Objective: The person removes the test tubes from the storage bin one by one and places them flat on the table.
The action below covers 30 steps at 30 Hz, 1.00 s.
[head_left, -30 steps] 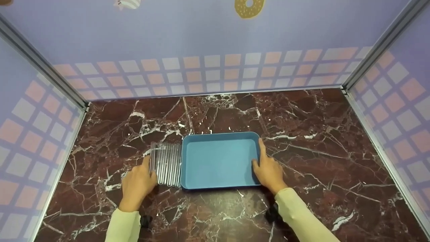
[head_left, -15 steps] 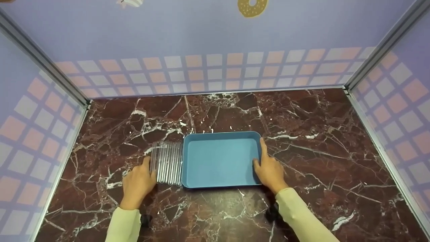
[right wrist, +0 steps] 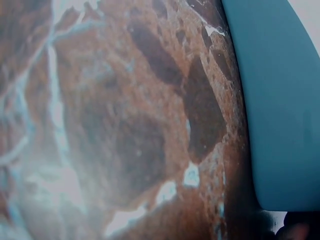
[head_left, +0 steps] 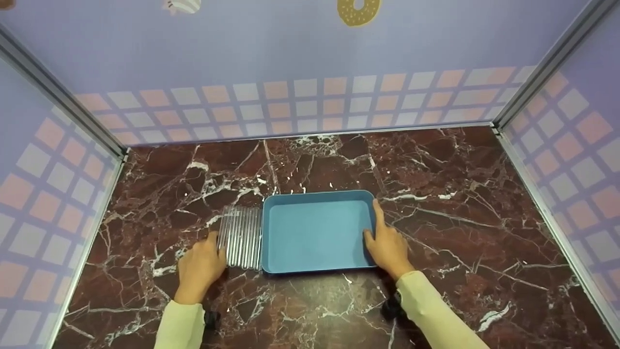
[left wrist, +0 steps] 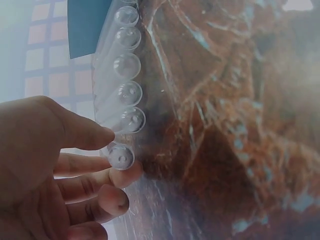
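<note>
Several clear, round-ended test tubes [head_left: 242,237] lie side by side in a row in the head view, against the left side of a blue tray [head_left: 317,235]. At the row's left end is my left hand [head_left: 200,266]. In the left wrist view its thumb and fingers pinch the outermost test tube [left wrist: 121,157]. My right hand [head_left: 389,247] grips the tray's right wall, thumb inside the rim and fingers along the outside. The right wrist view shows the tray's outer wall [right wrist: 280,115], with only a blurred bit of that hand at the bottom corner.
Underneath is a dark red marbled tabletop [head_left: 460,271] with white veins. A purple back wall [head_left: 310,53] with checked squares closes off the far side, and similar panels stand left and right. Dark wrist cameras sit beneath both wrists.
The outermost tube has shifted slightly right, closer to the others. My left hand has slid a little toward the near edge. The right hand and tray look still.
</note>
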### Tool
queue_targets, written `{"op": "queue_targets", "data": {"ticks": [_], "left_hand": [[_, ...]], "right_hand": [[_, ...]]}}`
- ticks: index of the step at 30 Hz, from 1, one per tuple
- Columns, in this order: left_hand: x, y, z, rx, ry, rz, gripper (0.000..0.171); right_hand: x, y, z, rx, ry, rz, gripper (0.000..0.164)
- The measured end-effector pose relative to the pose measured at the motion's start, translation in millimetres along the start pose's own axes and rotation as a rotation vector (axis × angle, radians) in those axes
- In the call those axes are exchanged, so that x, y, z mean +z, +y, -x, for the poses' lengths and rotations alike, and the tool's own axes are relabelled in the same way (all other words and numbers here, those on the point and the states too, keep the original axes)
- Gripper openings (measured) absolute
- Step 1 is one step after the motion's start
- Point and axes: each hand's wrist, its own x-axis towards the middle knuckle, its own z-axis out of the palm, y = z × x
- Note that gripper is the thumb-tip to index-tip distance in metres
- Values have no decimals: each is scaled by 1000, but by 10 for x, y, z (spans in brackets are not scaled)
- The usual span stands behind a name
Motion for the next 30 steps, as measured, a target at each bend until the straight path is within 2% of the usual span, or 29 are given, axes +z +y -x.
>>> {"op": "queue_targets", "data": {"ticks": [9, 23, 27, 30], "left_hand": [[22, -36, 2, 6, -24, 3, 47], [-26, -100, -72, 31, -39, 6, 46], [-44, -113, -53, 18, -50, -4, 48], [-64, -109, -45, 11, -49, -8, 51]], "right_hand": [[16, -13, -14, 27, -28, -13, 76], [28, 19, -8, 34, -3, -152, 76], [43, 12, 8, 20, -3, -149, 79], [44, 8, 4, 41, -15, -153, 82]]}}
